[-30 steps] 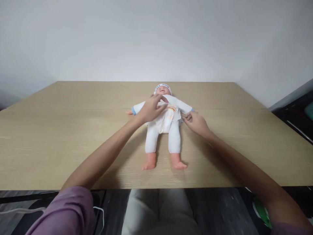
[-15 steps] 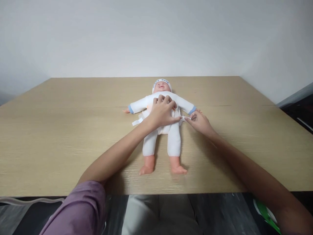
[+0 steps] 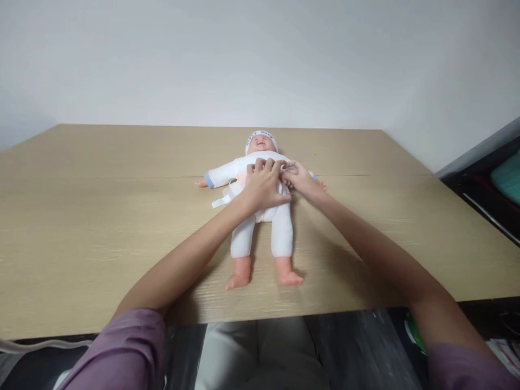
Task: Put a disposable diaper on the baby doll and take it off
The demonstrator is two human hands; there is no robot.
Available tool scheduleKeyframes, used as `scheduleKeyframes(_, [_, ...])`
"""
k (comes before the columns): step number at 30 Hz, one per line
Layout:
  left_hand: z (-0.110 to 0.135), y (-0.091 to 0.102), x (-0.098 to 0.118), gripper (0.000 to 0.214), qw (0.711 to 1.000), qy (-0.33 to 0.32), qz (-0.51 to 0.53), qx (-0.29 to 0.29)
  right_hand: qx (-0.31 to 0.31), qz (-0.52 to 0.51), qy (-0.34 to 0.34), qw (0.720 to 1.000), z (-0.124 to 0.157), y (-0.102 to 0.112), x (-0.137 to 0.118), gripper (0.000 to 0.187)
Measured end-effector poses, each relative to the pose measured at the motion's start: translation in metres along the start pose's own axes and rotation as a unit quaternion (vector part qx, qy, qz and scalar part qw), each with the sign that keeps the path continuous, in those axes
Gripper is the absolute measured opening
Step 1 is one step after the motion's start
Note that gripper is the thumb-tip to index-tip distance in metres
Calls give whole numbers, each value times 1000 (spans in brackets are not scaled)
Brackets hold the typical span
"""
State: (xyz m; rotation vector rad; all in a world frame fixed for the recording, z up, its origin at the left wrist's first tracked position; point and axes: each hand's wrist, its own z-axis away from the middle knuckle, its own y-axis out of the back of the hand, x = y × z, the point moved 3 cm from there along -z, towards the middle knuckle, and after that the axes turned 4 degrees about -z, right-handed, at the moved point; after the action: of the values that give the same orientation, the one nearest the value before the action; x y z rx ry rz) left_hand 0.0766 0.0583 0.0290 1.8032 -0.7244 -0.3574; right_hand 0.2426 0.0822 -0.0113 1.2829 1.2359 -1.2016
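Note:
A baby doll (image 3: pixel 281 238) in a white suit with blue cuffs lies on its back, head away from me and feet toward me. Around its hips is a white diaper (image 3: pixel 266 216), largely covered by my hands. My left hand (image 3: pixel 263 187) presses on the diaper's front over the belly, fingers spread and slightly bent. Close beside it, my right hand (image 3: pixel 299 180) pinches the diaper's right fastening tab at the doll's waist. On the left side, the other fastening tab (image 3: pixel 221 201) sticks out loose above the table.
The wooden table (image 3: pixel 101 227) reaches back to a pale wall (image 3: pixel 227 65). A dark object with a teal item (image 3: pixel 507 176) on it stands beyond the right edge. A pale cable (image 3: pixel 44 344) runs below the front left edge.
My right hand has moved left and up, from beside the doll's hip onto its waist, bringing the tab with it. My left hand stays on the belly. The view has shifted slightly.

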Motion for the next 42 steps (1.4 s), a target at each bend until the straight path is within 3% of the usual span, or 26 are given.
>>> scheduleKeyframes(4, [0,-1,-2,95,1000,13,26,-9,24,-14,33,999,3,-18,6,38])
scheduleKeyframes(8, [-1,4,-6,98,996,16,81,-27,29,24,129,991,32,-8,16,45])
scheduleKeyframes(11, [-3,10,-16,103,986,11,156,-58,27,130,214,968,56,-2,19,38])
scheduleKeyframes(15, [-3,15,-39,113,943,-7,320,-85,4,267,314,911,75,-4,16,47])
scheduleKeyframes(19, [12,16,-69,77,883,24,469,-17,-57,304,347,885,75,-9,18,59])
scheduleKeyframes(22, [38,10,-94,54,901,81,423,54,-65,303,356,882,72,-8,21,60])
scheduleKeyframes(24, [56,2,-109,49,910,122,390,65,-58,307,360,879,71,-7,21,59])
scheduleKeyframes(27, [77,-12,-124,47,902,162,397,58,-38,316,358,878,70,-7,16,55])
scheduleKeyframes(31, [85,-26,-130,41,904,146,399,43,2,319,370,873,75,-16,-6,49])
scheduleKeyframes(35, [89,-22,-133,27,951,128,277,48,41,340,368,864,81,-36,-39,39])
scheduleKeyframes(37, [93,-18,-134,21,972,136,185,46,19,357,356,863,78,-51,-53,32])
scheduleKeyframes(39, [98,-15,-134,19,979,153,133,35,-46,384,337,858,70,-68,-62,29])
scheduleKeyframes(42, [103,-15,-137,19,966,204,160,12,-123,448,282,839,56,-90,-67,26])
